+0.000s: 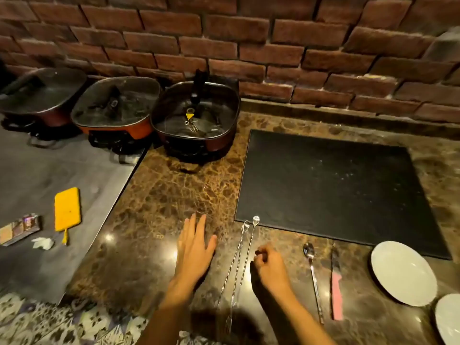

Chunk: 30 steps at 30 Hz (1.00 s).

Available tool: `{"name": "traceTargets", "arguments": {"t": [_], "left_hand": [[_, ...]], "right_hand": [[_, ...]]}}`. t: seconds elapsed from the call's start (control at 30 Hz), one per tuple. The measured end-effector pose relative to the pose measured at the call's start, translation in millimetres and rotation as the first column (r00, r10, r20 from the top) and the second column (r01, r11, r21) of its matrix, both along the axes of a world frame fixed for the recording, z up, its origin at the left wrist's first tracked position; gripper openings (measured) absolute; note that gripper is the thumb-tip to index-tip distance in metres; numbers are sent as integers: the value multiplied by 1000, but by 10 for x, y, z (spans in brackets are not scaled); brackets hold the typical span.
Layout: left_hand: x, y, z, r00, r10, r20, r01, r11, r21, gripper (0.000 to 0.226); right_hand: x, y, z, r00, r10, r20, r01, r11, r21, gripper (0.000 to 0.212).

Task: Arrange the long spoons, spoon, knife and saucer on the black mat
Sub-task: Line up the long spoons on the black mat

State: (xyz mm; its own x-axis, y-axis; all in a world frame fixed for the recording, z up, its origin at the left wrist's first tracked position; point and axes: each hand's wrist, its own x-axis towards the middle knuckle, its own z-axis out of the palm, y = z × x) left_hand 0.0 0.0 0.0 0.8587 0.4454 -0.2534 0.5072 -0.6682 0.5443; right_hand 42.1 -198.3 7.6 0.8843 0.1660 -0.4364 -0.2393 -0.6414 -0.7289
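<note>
A black mat (333,190) lies bare on the brown marble counter, right of centre. Two long twisted-handle spoons (239,260) lie side by side in front of its near left corner. My left hand (195,247) rests flat on the counter to their left, fingers spread, holding nothing. My right hand (267,266) hovers just right of the long spoons with fingers curled; no object shows in it. Further right lie a shorter spoon (312,272), a knife (336,287) with a pink handle, and a white saucer (403,272) at the mat's near right corner.
A second white plate (448,322) sits at the bottom right edge. Three lidded electric pots (196,120) line the brick wall at the back left. On the grey counter to the left lie a yellow board (67,210) and a small packet (18,229).
</note>
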Motion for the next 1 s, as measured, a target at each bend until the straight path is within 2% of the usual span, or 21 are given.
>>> {"name": "traceTargets", "arguments": {"t": [0.1, 0.2, 0.33, 0.5, 0.73, 0.87, 1.0], "left_hand": [[184, 177, -192, 993, -109, -36, 114, 976, 183, 65], [431, 342, -402, 977, -207, -53, 213, 933, 289, 65], [781, 426, -529, 950, -303, -77, 309, 869, 387, 63], [925, 437, -614, 940, -330, -89, 335, 833, 441, 63], [930, 453, -702, 941, -337, -3, 301, 837, 457, 61], [894, 464, -789, 928, -367, 72, 271, 793, 546, 57], [930, 461, -767, 937, -347, 46, 277, 814, 510, 59]], "right_hand": [[-37, 165, -120, 999, -31, -9, 29, 992, -123, 13], [-102, 341, -186, 998, -48, 52, 61, 955, -289, 9], [-103, 447, -195, 995, -18, 93, 51, 928, -369, 12], [-51, 475, -139, 993, -92, 78, 114, 918, -379, 11], [457, 386, 63, 967, -237, 95, 253, 935, -249, 12], [1193, 469, 100, 973, -194, 126, 222, 940, -261, 5], [1717, 610, 99, 983, -120, 137, 160, 926, -342, 10]]}}
